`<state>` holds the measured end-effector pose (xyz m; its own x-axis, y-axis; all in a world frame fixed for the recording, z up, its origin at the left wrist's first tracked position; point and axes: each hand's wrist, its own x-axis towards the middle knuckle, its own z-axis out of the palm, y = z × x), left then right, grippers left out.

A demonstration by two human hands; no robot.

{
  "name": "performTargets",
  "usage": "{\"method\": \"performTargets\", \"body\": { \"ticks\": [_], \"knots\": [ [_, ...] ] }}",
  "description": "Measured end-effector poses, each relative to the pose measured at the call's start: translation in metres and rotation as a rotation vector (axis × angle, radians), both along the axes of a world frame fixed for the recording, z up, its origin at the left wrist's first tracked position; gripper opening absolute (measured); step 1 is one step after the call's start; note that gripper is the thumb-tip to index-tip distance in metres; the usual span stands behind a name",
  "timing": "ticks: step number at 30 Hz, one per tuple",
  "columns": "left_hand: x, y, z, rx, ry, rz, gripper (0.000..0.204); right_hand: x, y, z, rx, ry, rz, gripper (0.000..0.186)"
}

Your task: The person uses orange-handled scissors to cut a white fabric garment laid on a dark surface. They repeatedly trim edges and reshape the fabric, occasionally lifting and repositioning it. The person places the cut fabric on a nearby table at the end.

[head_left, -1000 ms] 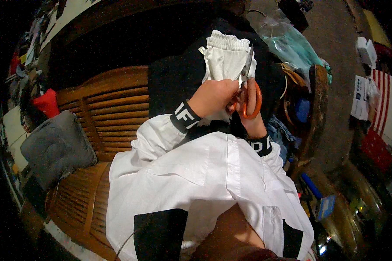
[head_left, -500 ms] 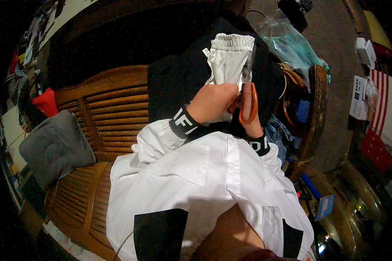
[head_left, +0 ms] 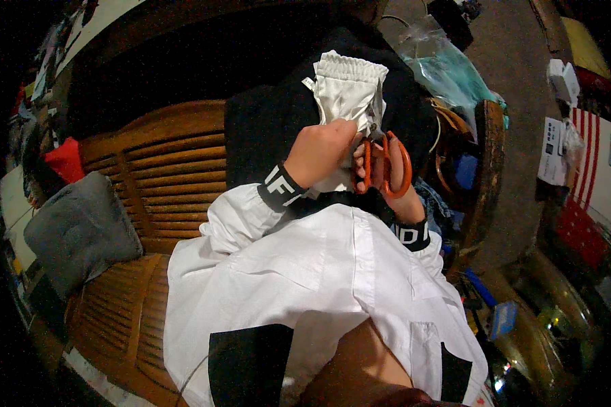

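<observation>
A white garment with a gathered elastic band lies over my dark-clothed lap, a small tag at its left edge. My left hand is closed on the cloth below the band. In my right hand is a pair of scissors with orange handles, my fingers through the loops. The handles are spread apart, and the blades lie up against the garment's right side, partly hidden by cloth. Whether the blades have cut into the fabric I cannot tell.
I sit on a slatted wooden bench, with a grey cushion and a red cloth to the left. On the right are the bench's wooden arm, a clear plastic bag and a white box.
The scissors' handles have gone from nearly together to spread apart. My right hand has shifted slightly right, while the garment and my left hand have moved a little left.
</observation>
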<state>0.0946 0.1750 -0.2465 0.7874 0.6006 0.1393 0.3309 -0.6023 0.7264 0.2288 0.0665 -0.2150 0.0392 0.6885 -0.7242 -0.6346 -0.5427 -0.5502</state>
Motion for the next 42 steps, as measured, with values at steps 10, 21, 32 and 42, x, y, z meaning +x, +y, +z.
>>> {"method": "performTargets", "body": {
  "ticks": [10,21,32,42],
  "knots": [
    [0.001,-0.002,0.018,-0.108,0.09,-0.244,0.013,0.002,-0.009,-0.031,0.558,-0.903,0.141,0.067],
    [0.002,-0.005,0.014,-0.238,-0.056,-0.173,0.013,-0.013,0.026,-0.017,0.06,-0.368,-0.249,0.038],
    [-0.002,-0.007,0.011,-0.228,-0.047,-0.214,0.015,-0.006,0.016,-0.046,0.18,-0.43,-0.23,0.047],
    [-0.001,-0.008,0.018,-0.271,-0.047,-0.269,0.019,0.002,0.027,-0.037,0.164,-0.546,-0.287,0.034]
  ]
}}
